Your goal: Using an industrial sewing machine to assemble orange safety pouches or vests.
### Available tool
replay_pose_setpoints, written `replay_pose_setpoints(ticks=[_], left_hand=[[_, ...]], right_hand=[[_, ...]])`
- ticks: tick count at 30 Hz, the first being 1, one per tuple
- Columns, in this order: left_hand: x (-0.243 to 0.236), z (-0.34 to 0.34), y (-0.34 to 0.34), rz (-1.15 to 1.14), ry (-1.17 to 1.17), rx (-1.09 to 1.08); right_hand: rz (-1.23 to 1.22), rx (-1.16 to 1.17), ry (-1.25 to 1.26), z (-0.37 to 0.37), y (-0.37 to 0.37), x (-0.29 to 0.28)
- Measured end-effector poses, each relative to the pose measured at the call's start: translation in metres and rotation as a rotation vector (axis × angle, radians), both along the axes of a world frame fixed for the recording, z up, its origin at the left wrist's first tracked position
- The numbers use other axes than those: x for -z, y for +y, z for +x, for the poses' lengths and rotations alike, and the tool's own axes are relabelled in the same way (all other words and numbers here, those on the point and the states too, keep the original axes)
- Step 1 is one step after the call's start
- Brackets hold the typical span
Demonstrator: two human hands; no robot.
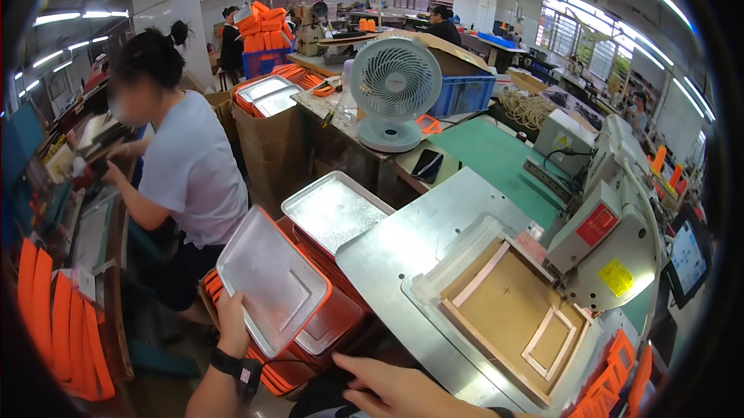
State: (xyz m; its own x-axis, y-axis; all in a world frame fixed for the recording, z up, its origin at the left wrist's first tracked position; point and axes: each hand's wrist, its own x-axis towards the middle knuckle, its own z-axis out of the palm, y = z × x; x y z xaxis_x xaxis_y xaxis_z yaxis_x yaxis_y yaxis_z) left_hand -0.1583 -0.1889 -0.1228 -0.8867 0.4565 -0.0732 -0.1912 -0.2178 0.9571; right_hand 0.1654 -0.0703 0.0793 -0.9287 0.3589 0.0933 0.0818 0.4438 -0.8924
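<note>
My left hand (232, 326) grips the lower left edge of a rectangular panel (271, 271) with a shiny, silvery, translucent face and an orange rim. The panel is tilted above a stack of similar orange-edged panels (332, 333). My right hand (399, 387) is at the lower middle, its index finger stretched toward the stack and nothing visible in it. Beyond, another shiny panel (337, 209) lies on a second pile. To the right, a brown board with pale frame strips (496, 302) rests in a clear tray-like holder on the sewing machine's metal table (411, 255).
The sewing machine head (612, 263) and a screen (688, 259) stand at the right. A white fan (395, 85) and a phone (427, 165) are ahead. A co-worker (186, 154) sits close at the left, near upright orange pieces (62, 325). Orange frames (608, 387) lie at the lower right.
</note>
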Motion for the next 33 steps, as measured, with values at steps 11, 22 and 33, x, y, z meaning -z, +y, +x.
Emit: replay_pose_setpoints(ticks=[11, 22, 33], left_hand=[[0.186, 0.004, 0.045, -0.629, 0.354, -0.157], [-0.071, 0.095, 0.105, -0.251, 0.996, 0.199], [-0.164, 0.311, 0.236, 0.247, 1.948, 1.936]], right_hand=[[0.087, 0.103, -0.205, 0.131, -0.001, -0.025], [0.421, 0.695, -0.585, 0.275, -0.036, -0.026], [0.484, 1.338, -0.823, 0.358, -0.053, -0.015]])
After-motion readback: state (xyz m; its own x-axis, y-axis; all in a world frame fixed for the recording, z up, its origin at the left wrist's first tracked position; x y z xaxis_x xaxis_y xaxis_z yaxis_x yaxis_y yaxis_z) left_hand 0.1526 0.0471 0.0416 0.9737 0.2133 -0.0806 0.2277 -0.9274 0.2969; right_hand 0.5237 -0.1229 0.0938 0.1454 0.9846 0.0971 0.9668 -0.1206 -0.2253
